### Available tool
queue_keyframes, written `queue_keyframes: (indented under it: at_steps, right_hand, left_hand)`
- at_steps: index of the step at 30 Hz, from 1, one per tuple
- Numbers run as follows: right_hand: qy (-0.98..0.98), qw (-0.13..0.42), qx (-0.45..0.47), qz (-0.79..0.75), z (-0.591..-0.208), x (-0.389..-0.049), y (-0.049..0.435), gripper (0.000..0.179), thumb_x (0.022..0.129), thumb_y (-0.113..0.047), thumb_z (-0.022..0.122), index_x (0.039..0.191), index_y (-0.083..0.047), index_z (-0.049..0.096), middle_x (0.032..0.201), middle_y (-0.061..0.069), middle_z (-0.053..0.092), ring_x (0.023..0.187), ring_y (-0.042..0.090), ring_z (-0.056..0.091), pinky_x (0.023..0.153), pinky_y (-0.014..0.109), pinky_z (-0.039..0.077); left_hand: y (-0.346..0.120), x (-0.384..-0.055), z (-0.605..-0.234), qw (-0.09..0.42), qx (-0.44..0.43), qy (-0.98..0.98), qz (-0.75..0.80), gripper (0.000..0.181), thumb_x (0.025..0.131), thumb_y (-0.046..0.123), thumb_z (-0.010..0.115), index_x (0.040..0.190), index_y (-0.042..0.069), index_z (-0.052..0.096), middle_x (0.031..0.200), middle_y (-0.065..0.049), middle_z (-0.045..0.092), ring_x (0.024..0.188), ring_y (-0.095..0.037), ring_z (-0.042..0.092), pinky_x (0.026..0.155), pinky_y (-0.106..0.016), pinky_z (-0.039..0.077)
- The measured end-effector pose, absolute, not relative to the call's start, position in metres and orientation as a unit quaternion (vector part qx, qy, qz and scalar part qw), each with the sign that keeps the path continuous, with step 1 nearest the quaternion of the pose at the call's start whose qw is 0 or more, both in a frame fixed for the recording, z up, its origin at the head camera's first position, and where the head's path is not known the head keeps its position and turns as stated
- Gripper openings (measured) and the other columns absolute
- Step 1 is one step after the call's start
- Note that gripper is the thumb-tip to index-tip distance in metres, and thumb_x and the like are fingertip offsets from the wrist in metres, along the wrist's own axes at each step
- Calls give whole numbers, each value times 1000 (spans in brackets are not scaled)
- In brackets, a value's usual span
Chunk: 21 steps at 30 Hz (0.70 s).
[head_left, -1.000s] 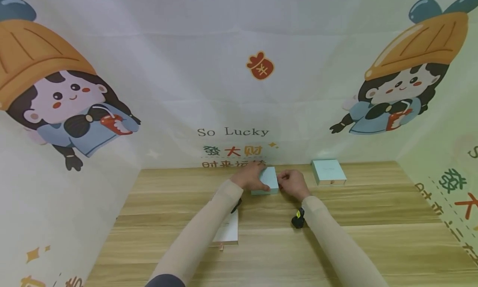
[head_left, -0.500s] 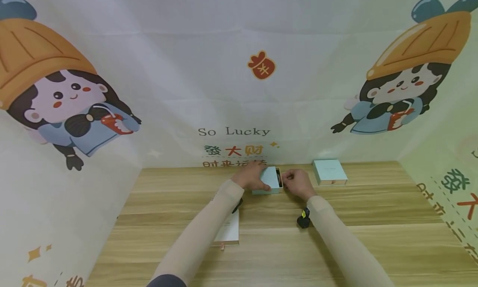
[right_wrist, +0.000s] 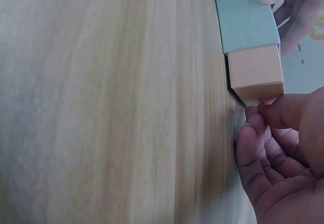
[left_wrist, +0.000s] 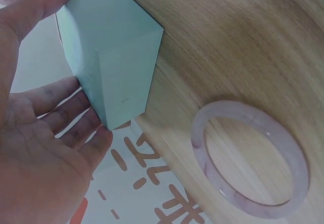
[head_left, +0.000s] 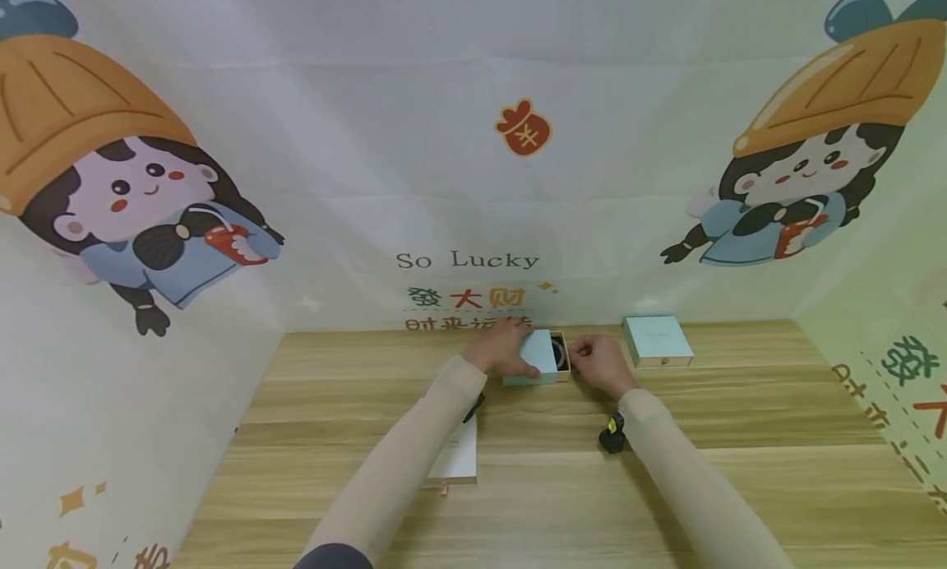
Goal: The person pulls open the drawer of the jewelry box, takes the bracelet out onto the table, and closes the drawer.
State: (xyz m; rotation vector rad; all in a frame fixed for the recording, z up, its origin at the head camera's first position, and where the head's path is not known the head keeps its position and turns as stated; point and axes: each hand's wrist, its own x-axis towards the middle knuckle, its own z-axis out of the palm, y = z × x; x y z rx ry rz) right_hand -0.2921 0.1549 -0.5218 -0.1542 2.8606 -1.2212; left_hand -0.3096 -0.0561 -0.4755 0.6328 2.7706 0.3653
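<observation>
A light-blue drawer box [head_left: 543, 351] lies at the back of the table. My left hand [head_left: 506, 349] holds its outer sleeve, thumb on the near side and fingers on the far side. From the right end sticks out a peach-coloured inner drawer [right_wrist: 255, 67], with part of a dark, ring-shaped item [head_left: 561, 353] showing inside. My right hand [head_left: 602, 365] pinches at the drawer's end with thumb and forefinger; the bit between the fingertips is mostly hidden. In the left wrist view, a pale pink bangle [left_wrist: 199, 143] rests on the wood beyond the box's closed end.
Another light-blue box [head_left: 658, 339], closed, stands at the back right. Under my left forearm lies a white flat box or book [head_left: 460, 458] with a small ribbon tab. A printed cloth backdrop [head_left: 473, 158] rises right behind the wooden tabletop [head_left: 533, 503].
The drawer has slid out of the sleeve to the right, baring its contents. My right hand has moved right with it, while my left hand has stayed on the sleeve.
</observation>
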Motion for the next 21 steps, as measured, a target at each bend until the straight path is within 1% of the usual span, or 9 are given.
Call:
queue_keyframes:
  at_steps: [8,14,21]
  right_hand:
    - [922,4,-52,-384,-523,-291,160,18,98,-8,60,102,2,75,96,17,75,82,21,68,70,29,56]
    - [921,3,-57,-386,-523,-290,161,18,98,-9,61,101,2,74,94,16,75,81,22,68,71,32,56]
    - [928,-2,-54,-369,-522,-289,163,17,99,-10,61,98,0,75,94,15,75,84,24,68,74,37,57]
  left_hand:
    - [-57,-308,-475,137,216,958,126,87,87,48,78,157,11,41,169,-10,30,156,-32,27,128,-45,28]
    - [-56,-307,-476,134,214,959,125,87,86,48,79,156,12,42,169,-10,30,157,-32,27,128,-44,27]
    - [-57,-308,-477,139,215,956,140,87,87,47,78,157,12,41,168,-9,31,157,-31,26,127,-45,30]
